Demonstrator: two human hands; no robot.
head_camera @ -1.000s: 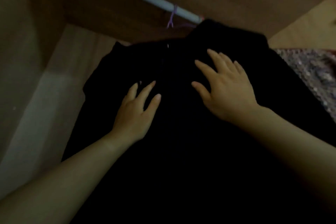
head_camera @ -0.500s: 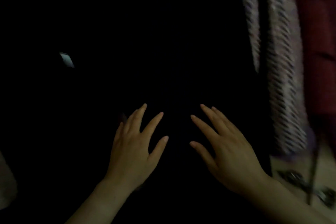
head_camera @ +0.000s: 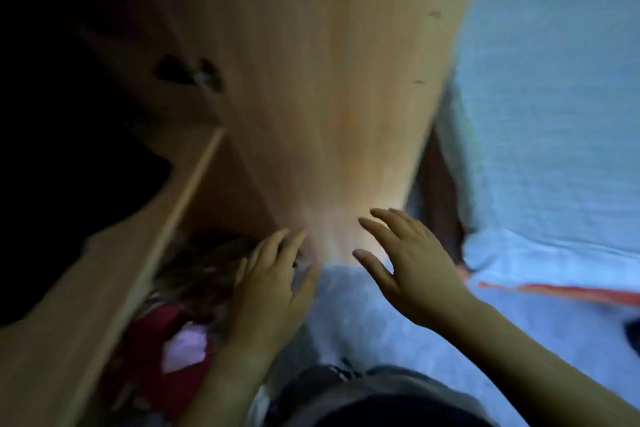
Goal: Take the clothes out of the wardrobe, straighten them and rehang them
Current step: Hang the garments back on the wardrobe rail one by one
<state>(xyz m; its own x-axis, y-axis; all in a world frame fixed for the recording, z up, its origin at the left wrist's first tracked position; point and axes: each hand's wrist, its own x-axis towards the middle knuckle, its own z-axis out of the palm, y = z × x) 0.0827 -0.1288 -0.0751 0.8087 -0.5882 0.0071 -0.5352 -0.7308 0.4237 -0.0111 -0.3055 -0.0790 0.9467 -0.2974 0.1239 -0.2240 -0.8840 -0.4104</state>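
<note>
The view is blurred and looks down past the wardrobe. Its wooden side panel runs up the middle, and a wooden shelf edge crosses the lower left. The dark wardrobe interior fills the left, with dark hanging cloth that I cannot make out. Red and pink clothes lie heaped below the shelf. My left hand hovers with straight fingers over that heap, holding nothing. My right hand is spread open near the foot of the panel, also holding nothing.
A bed with a light blue cover and an orange-edged blanket lies to the right of the wardrobe. Grey floor shows under my hands. My own dark clothing is at the bottom.
Both hands have come off the black garment that they were smoothing. The view has swung down and right, from the hanging clothes to the wardrobe side, floor and bed.
</note>
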